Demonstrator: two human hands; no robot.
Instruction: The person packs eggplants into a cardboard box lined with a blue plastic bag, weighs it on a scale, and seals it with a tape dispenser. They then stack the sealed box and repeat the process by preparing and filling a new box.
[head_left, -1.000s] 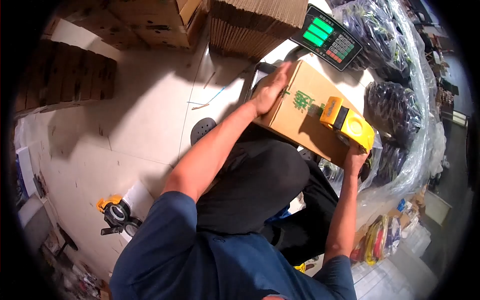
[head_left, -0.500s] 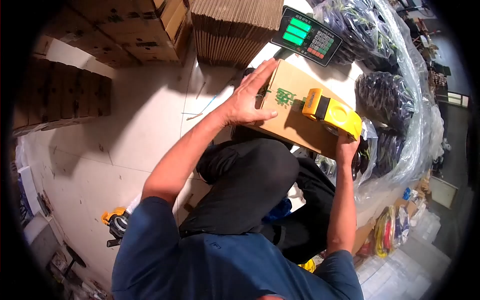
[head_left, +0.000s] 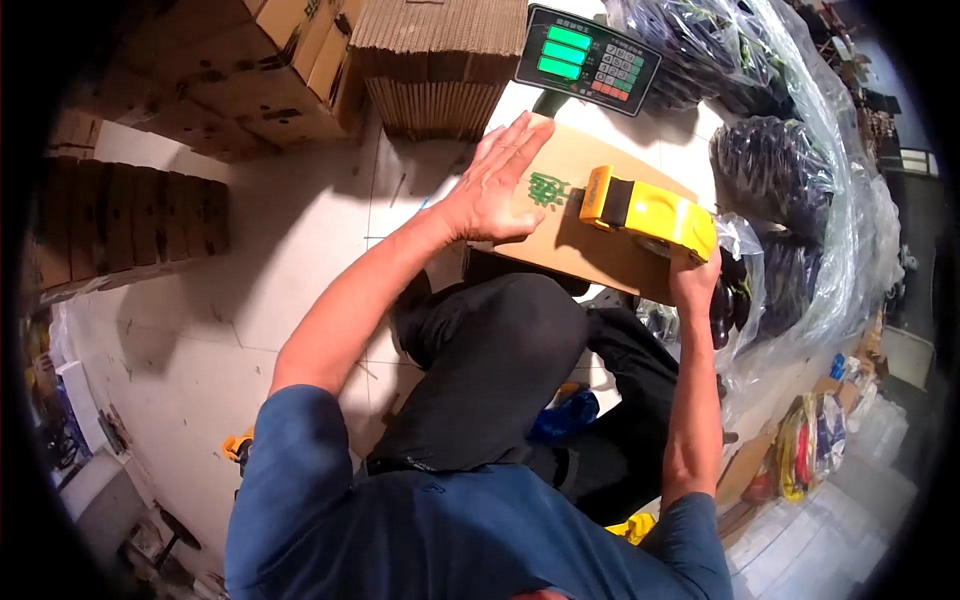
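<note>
A brown cardboard box (head_left: 610, 165) with green print lies in front of my knees, at the upper middle. My left hand (head_left: 495, 190) rests at the box's left end, fingers stretched out and thumb apart, holding nothing. At the right end of the box, my right hand (head_left: 693, 277) is wrapped round a yellow tape dispenser (head_left: 655, 215) with a black band. The dispenser is over the top of the box and hides part of my right fingers.
Behind the box stand a scale display (head_left: 588, 60) with green screens and a stack of flattened cardboard (head_left: 435, 85). Large cartons (head_left: 225, 70) are at the upper left. Plastic-wrapped dark bundles (head_left: 770, 180) lie on the right.
The box, the dispenser and both hands appear slightly further left, as do the scale display and the cardboard stack. The dispenser's tilt has changed a little in my right hand.
</note>
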